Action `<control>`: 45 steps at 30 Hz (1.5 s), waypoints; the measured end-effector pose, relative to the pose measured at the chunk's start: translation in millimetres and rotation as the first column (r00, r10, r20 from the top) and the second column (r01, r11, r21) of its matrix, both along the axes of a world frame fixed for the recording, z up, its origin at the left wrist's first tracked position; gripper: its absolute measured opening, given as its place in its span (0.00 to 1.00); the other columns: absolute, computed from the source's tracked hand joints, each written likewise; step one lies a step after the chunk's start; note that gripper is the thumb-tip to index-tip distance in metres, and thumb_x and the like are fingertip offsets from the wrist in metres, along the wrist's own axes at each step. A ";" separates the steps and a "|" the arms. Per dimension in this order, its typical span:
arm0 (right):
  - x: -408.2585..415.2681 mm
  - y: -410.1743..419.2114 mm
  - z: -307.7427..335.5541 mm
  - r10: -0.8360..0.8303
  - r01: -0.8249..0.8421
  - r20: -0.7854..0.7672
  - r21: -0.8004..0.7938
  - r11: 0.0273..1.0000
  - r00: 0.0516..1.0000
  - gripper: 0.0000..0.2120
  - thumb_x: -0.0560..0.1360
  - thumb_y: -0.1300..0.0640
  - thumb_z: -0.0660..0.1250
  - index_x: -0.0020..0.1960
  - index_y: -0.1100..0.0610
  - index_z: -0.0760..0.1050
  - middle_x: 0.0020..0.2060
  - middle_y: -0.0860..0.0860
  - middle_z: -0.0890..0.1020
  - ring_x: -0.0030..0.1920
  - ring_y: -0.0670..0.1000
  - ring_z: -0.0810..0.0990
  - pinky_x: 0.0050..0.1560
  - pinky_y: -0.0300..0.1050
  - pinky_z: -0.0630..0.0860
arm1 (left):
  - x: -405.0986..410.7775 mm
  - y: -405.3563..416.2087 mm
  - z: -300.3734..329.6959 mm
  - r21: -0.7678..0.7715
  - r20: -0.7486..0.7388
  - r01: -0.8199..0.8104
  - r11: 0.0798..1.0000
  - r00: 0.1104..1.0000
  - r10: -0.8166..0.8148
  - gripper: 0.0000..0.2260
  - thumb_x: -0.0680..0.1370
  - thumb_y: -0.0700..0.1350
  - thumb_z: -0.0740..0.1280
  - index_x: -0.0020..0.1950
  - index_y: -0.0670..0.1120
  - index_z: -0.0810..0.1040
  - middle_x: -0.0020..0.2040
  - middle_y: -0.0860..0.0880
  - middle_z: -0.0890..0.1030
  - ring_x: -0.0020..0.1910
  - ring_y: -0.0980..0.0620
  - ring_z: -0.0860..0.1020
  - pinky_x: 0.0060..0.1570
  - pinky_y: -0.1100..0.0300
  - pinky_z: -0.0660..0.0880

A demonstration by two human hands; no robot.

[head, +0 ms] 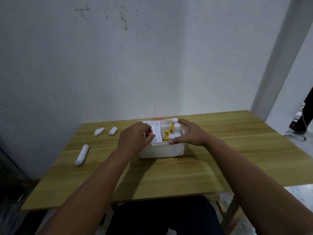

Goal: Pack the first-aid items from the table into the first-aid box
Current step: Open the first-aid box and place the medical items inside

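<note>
The white first-aid box [160, 150] stands open in the middle of the wooden table [169, 175]. Inside its right part are white bottles [176, 128], an orange bottle [172, 127] and a yellow packet [166, 133]. My left hand [133, 139] is over the box's left end, shut on a small red-capped container [148, 132]. My right hand [189, 134] grips the box's right rim, thumb on the near edge. Three white bandage rolls lie on the table to the left: two short rolls [98, 131] [113, 130] and a long roll [82, 155].
A white wall rises right behind the table. At the far right a person's leg and shoe [303, 119] stand on the floor beside a black cable [295, 135]. My lap shows below the table's near edge.
</note>
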State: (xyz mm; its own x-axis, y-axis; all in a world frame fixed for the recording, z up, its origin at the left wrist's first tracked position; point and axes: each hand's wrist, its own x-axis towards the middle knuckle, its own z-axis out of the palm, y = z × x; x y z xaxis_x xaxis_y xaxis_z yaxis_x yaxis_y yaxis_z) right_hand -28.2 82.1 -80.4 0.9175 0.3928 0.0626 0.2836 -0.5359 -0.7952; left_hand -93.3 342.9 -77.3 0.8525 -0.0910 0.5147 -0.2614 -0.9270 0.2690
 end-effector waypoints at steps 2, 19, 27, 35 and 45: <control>0.3 -0.7 -0.2 -0.005 0.005 0.001 0.007 1.000 1.000 0.49 0.60 0.43 0.86 0.76 0.46 0.68 0.60 0.39 0.76 0.61 0.45 0.75 0.55 0.38 0.72 | -0.5 1.7 0.5 0.016 -0.008 0.000 1.000 1.000 0.000 0.12 0.77 0.57 0.72 0.55 0.53 0.85 0.48 0.56 0.83 0.46 0.54 0.80 0.43 0.51 0.79; 1.7 -1.4 -1.6 -0.008 0.008 -0.012 -0.001 1.000 1.000 0.57 0.51 0.32 0.85 0.76 0.44 0.69 0.66 0.42 0.79 0.65 0.48 0.78 0.65 0.52 0.78 | -1.2 15.3 4.3 -0.241 -0.126 0.012 0.970 0.991 -0.044 0.04 0.75 0.49 0.78 0.46 0.51 0.87 0.47 0.57 0.82 0.42 0.60 0.80 0.40 0.58 0.77; 0.3 -1.2 -1.3 -0.016 0.016 -0.027 0.002 1.000 1.000 0.58 0.52 0.35 0.86 0.78 0.46 0.68 0.67 0.43 0.78 0.66 0.49 0.77 0.64 0.49 0.77 | -2.2 17.4 9.6 -0.149 -0.162 0.012 0.989 0.986 -0.036 0.10 0.76 0.55 0.74 0.42 0.51 0.87 0.41 0.57 0.80 0.41 0.57 0.79 0.40 0.52 0.78; 2.9 -2.3 -3.1 -0.028 0.027 -0.033 -0.021 0.999 0.999 0.65 0.47 0.29 0.84 0.79 0.46 0.66 0.71 0.45 0.76 0.68 0.51 0.75 0.67 0.54 0.76 | -8.2 78.0 -12.2 -0.387 -0.097 -0.331 0.861 0.943 0.319 0.09 0.80 0.51 0.68 0.53 0.48 0.85 0.53 0.48 0.83 0.50 0.48 0.81 0.46 0.56 0.73; -0.7 -1.4 -1.7 -0.015 0.016 -0.030 0.012 1.000 0.999 0.60 0.49 0.32 0.85 0.77 0.44 0.69 0.66 0.41 0.79 0.65 0.47 0.78 0.66 0.51 0.78 | -42.8 190.7 -58.3 -0.017 -0.406 -0.756 0.655 0.603 0.686 0.22 0.82 0.61 0.57 0.55 0.48 0.84 0.55 0.42 0.81 0.54 0.39 0.79 0.52 0.47 0.76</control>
